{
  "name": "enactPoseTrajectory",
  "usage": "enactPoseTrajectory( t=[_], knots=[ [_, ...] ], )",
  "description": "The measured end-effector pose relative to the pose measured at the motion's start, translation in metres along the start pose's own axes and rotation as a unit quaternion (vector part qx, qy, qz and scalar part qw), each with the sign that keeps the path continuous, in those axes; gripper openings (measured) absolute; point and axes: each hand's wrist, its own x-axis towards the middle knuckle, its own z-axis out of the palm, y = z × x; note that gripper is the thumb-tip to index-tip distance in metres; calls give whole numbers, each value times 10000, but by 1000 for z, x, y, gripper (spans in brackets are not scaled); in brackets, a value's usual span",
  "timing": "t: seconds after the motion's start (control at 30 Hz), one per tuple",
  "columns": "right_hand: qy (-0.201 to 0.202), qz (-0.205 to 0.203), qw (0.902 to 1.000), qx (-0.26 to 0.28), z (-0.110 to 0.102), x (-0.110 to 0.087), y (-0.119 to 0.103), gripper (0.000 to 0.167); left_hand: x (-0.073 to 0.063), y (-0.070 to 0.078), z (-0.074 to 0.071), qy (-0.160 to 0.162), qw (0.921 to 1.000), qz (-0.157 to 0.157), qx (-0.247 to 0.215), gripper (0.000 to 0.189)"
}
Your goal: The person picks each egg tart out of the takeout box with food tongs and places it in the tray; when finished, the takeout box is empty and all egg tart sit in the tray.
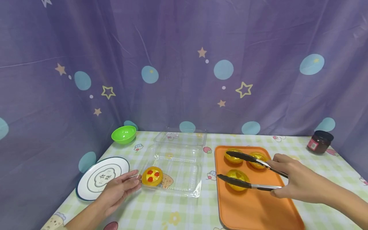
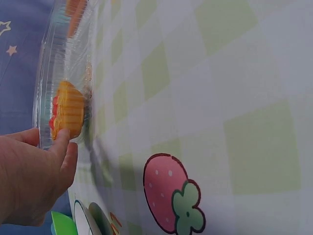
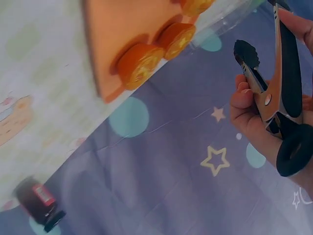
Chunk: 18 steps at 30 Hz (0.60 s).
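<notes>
My left hand (image 1: 122, 188) holds the near left edge of a clear plastic clamshell container (image 1: 184, 188), thumb at the rim and fingers against the side wall in the left wrist view. A toy tart (image 1: 152, 176) with red spots sits in the container's left end, just inside those fingers. My right hand (image 1: 299, 179) grips black-tipped metal tongs (image 1: 240, 183), their two arms spread apart. In the head view the tongs overlap three yellow toy tarts on an orange tray (image 1: 258, 210), with nothing pinched between the tips. One tart (image 1: 238, 175) shows between the two arms.
Left of the container lies a white plate (image 1: 86, 183) with a dark rim. A green bowl (image 1: 124, 134) stands behind it. At the back right is a dark jar (image 1: 320, 142) with a black lid. The container's raised lid (image 1: 181, 139) leans toward the purple curtain (image 1: 178, 48).
</notes>
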Motion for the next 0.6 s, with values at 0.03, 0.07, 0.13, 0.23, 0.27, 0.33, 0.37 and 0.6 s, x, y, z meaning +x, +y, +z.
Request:
enactPoseTrajectory(
  t=[0.03,0.07,0.13,0.23,0.27,0.33,0.37,0.6],
  knots=[
    [-49,29,10000,64,0,4,-3,76,0,0,0,3,10000,-3,4,64],
    [-125,68,9999,95,0,7,-5,77,0,0,0,8,10000,-7,11,64],
    [-227,86,9996,137,-1,15,-11,78,0,0,1,20,10000,-20,18,63],
    [-329,-61,9992,197,0,27,-20,76,-1,1,2,37,10000,-37,-3,63],
    [-366,-105,9991,184,0,31,-23,76,-1,1,2,48,10000,-39,-11,63],
    [-430,-166,9987,194,0,39,-28,74,0,1,2,59,10000,-43,-27,63],
    [-473,-202,9985,210,0,42,-31,73,0,2,2,60,10000,-43,-33,63],
    [-447,-509,9975,223,13,66,-47,57,-1,1,2,36,10000,-21,-4,63]
  ],
)
